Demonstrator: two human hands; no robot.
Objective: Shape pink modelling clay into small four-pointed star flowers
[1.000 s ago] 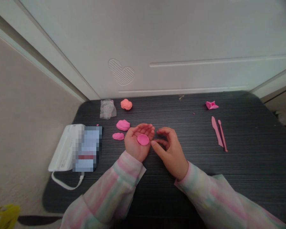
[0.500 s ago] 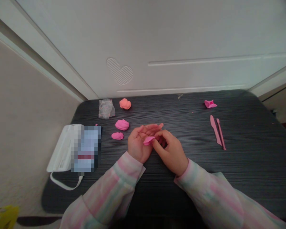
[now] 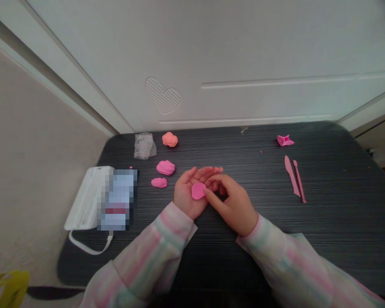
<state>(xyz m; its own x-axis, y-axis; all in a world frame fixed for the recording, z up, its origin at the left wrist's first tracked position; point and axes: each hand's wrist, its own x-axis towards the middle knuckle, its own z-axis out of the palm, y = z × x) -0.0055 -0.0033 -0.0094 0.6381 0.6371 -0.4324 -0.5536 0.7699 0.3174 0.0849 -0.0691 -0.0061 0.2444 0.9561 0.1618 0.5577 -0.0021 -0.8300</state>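
Note:
A thin, flat round of pink modelling clay [image 3: 198,191] lies over the palm of my left hand [image 3: 189,201]. That hand is turned palm up, its fingers stretched out and open. My right hand [image 3: 235,205] is closed in a pinch on the right edge of the clay round, thumb towards me. The other right fingers curl inwards and are partly hidden. Left of my hands rest two lumps of pink clay, a larger lump [image 3: 165,167] and a smaller lump [image 3: 159,182]. An orange clay lump [image 3: 170,139] sits behind them.
On the dark table [image 3: 211,252], a folded pink clay piece [image 3: 285,140] stands at back right, near a pink plastic knife [image 3: 291,174] and a thin pink stick tool [image 3: 299,182]. At left are a clear plastic wrapper [image 3: 144,146], a white case [image 3: 86,199] and a cabled phone [image 3: 118,201].
The clay piece has turned from a folded, edge-on look to a flat round facing up on my left palm. My right fingers stay at its right edge.

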